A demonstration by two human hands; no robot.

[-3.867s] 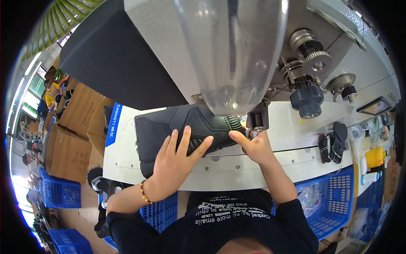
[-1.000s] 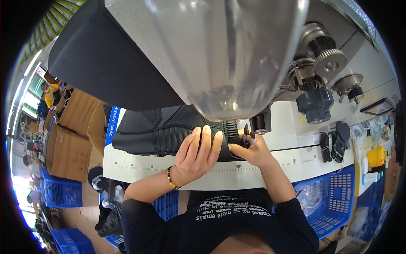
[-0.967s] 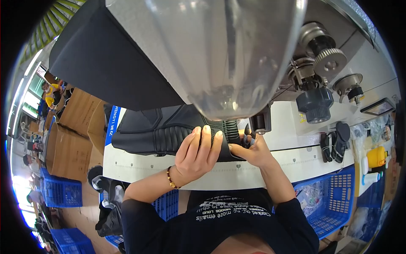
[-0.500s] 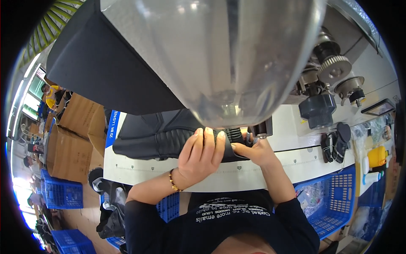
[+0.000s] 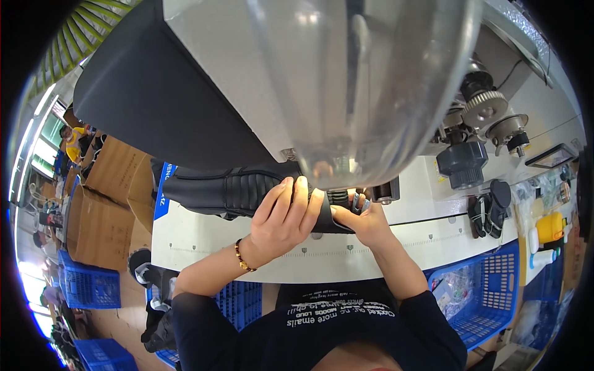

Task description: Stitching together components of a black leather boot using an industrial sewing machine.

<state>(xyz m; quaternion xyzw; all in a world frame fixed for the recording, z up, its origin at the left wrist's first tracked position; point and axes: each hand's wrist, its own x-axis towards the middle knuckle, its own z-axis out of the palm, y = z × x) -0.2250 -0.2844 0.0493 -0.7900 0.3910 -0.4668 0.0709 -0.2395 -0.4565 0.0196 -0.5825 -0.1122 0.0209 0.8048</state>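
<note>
A black quilted leather-like piece [image 5: 247, 190] with ribbed padding lies on the white sewing machine table [image 5: 229, 244], partly under the machine head. My left hand [image 5: 281, 216] is closed over its near edge, fingers bunched on top; the thumb is hidden. To the right, my right hand [image 5: 369, 224] pinches the right end of the same piece between thumb and fingers. A ribbed, elastic-looking strip [image 5: 338, 198] shows between the two hands. The fingertips of my right hand are close to the machine's lower part, and the needle area is hidden behind the clear cover [image 5: 365, 123].
Thread tension knobs [image 5: 464, 162] stick out at the right of the machine. A black strapped item [image 5: 492, 207] lies on the table's right. Blue baskets [image 5: 489, 297] stand below the table edge, with dark material [image 5: 164, 290] hanging at left. Cardboard boxes [image 5: 108, 216] stand further left.
Both hands have shifted slightly left, still gripping the black piece. The piece has turned a little and bunched up, with its ribbed padding now facing up more.
</note>
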